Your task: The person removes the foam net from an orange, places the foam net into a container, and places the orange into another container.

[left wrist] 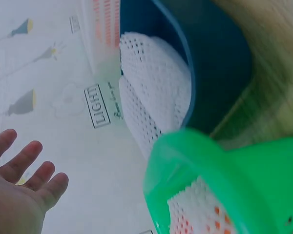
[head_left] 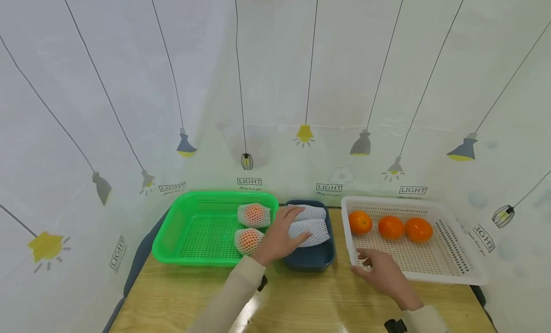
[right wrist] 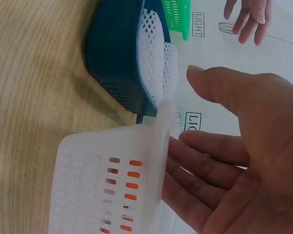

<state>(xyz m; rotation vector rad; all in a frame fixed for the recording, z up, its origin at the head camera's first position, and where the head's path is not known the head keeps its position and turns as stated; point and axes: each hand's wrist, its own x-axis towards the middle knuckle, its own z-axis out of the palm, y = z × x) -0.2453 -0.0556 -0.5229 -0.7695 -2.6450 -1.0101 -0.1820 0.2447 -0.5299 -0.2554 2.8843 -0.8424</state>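
Note:
My left hand (head_left: 281,235) hovers above the gap between the green basket (head_left: 200,239) and the dark blue box (head_left: 307,262), fingers spread and holding nothing. Inside the box lie white foam net sleeves (head_left: 311,233), seen also in the left wrist view as white mesh (left wrist: 154,73). Two orange fruits in foam nets (head_left: 254,215) sit at the green basket's right end. At the near left corner of the white basket (head_left: 435,263) is my right hand (head_left: 383,274). In the right wrist view its thumb stands apart and its loosely bent fingers lie just beyond the basket rim (right wrist: 161,146).
Three bare oranges (head_left: 391,227) form a row in the white basket. All the containers stand on a wooden table (head_left: 301,304), against a pale curtain (head_left: 275,84) printed with lamps. A dark band (head_left: 257,281) is on the left wrist.

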